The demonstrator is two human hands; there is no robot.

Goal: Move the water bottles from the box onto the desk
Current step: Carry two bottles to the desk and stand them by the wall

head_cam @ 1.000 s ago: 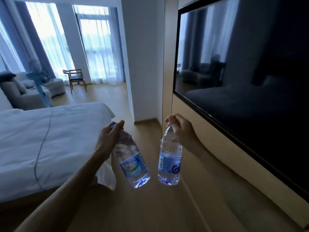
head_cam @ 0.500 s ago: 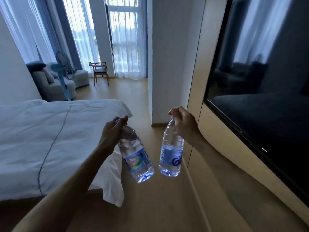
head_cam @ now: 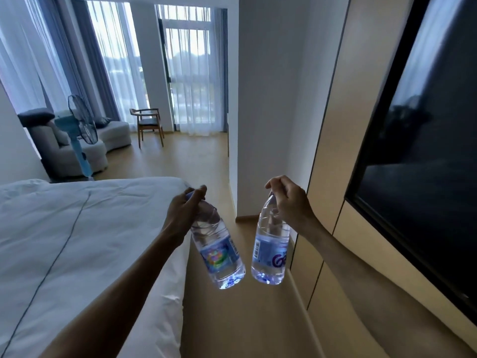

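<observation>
Filling the nine o'clock side, a white-sheeted bed faces a black wall-mounted television screen at three o'clock. Near centre, the left hand grips the neck of a clear plastic water bottle with a multicoloured label, tilted. Just beside it, apart, the right hand pinches the top of a clear plastic water bottle with a blue label, hanging nearly upright.
</observation>
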